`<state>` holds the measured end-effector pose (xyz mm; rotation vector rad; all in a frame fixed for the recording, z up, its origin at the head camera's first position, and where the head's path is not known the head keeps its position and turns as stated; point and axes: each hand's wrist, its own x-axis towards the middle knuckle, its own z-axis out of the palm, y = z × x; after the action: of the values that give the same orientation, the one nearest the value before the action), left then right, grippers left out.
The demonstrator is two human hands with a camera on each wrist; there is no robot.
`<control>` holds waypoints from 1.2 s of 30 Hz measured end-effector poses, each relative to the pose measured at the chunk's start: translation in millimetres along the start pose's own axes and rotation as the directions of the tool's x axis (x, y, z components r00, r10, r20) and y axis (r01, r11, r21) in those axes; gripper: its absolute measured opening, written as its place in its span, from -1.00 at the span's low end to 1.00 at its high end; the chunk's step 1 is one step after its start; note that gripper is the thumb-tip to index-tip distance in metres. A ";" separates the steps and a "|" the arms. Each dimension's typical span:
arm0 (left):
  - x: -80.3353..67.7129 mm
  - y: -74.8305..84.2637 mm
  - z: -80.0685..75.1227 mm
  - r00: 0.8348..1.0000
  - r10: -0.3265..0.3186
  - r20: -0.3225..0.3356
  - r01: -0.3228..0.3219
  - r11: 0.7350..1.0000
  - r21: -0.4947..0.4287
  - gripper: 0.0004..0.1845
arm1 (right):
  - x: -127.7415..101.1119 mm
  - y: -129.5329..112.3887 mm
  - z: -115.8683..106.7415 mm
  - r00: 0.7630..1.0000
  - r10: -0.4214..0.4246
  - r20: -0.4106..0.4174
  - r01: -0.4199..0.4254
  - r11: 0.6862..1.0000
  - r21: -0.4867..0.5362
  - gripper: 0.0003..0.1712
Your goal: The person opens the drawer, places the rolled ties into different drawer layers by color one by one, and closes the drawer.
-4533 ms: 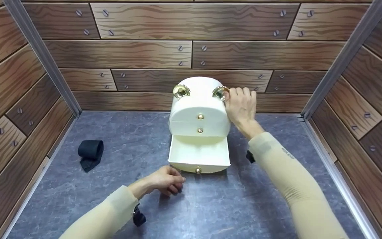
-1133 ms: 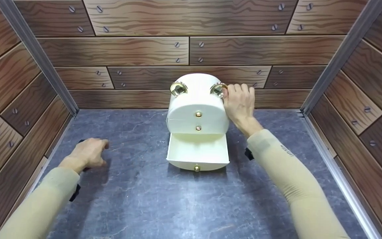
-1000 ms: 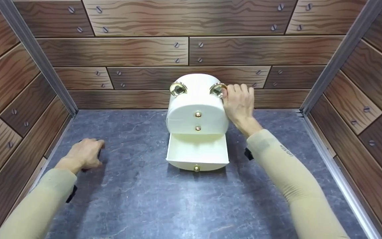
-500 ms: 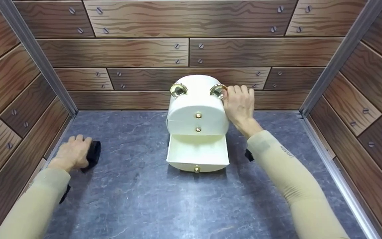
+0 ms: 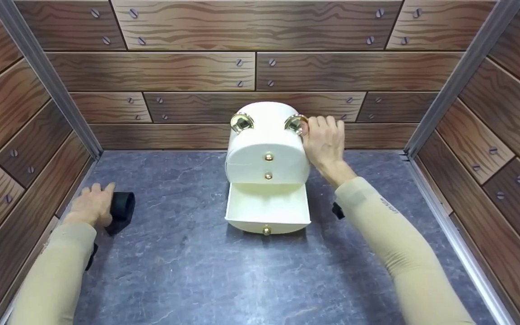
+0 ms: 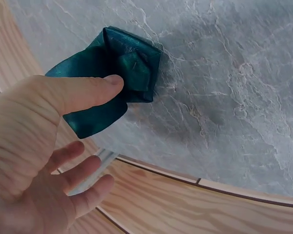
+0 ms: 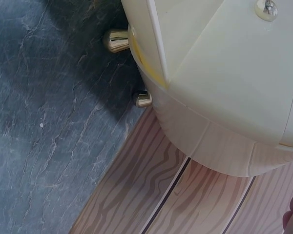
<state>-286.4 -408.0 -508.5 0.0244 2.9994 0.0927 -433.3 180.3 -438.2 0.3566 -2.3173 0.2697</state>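
Note:
A cream rounded jewellery box [image 5: 266, 144] stands at the back middle of the grey floor, its bottom drawer [image 5: 266, 210] pulled out and bare inside. My right hand [image 5: 325, 140] holds the box's upper right side, fingers curled over the top beside a gold ring [image 5: 295, 124]. The right wrist view shows the box's side [image 7: 224, 73] and its gold feet [image 7: 115, 40]. A dark rolled cloth [image 5: 122, 207] lies at the left. My left hand [image 5: 90, 205] is beside it with fingers spread. In the left wrist view its thumb [image 6: 88, 92] rests on the cloth [image 6: 132, 63].
Wood-print walls [image 5: 251, 72] close in the back and both sides, with metal posts [image 5: 43, 76] in the corners. The left wall's base [image 6: 185, 195] runs close under my left hand. Grey stone-look floor [image 5: 242, 280] stretches in front of the drawer.
My left hand went from the drawer's front across to the left, settled on the far side of the cloth and laid its thumb on it. The right hand and box stayed put.

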 end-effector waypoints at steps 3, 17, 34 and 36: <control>1.7 -1.7 -1.3 1.000 -0.016 0.021 0.016 1.000 -0.003 0.04 | -1.3 -0.1 -0.2 1.000 -0.013 -0.010 0.013 1.000 -0.012 -0.44; 8.0 -13.9 -1.2 0.996 -0.040 0.083 0.040 0.999 -0.004 -0.07 | -2.8 -1.8 -1.4 1.000 -0.010 -0.012 0.010 1.000 -0.016 -0.45; -5.5 -5.7 38.9 0.999 -0.043 0.007 0.044 0.997 -0.067 -0.10 | -2.1 -2.8 -2.6 0.999 0.024 0.037 -0.025 1.000 0.009 -0.47; -10.0 -5.4 38.9 1.000 -0.028 -0.013 0.027 0.998 -0.062 -0.12 | -1.4 -1.8 -3.0 0.999 0.024 0.028 -0.025 1.000 0.011 -0.48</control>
<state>-271.1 -411.3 -545.9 -0.0238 3.0080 0.1838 -429.8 179.8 -437.0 0.3399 -2.3499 0.2919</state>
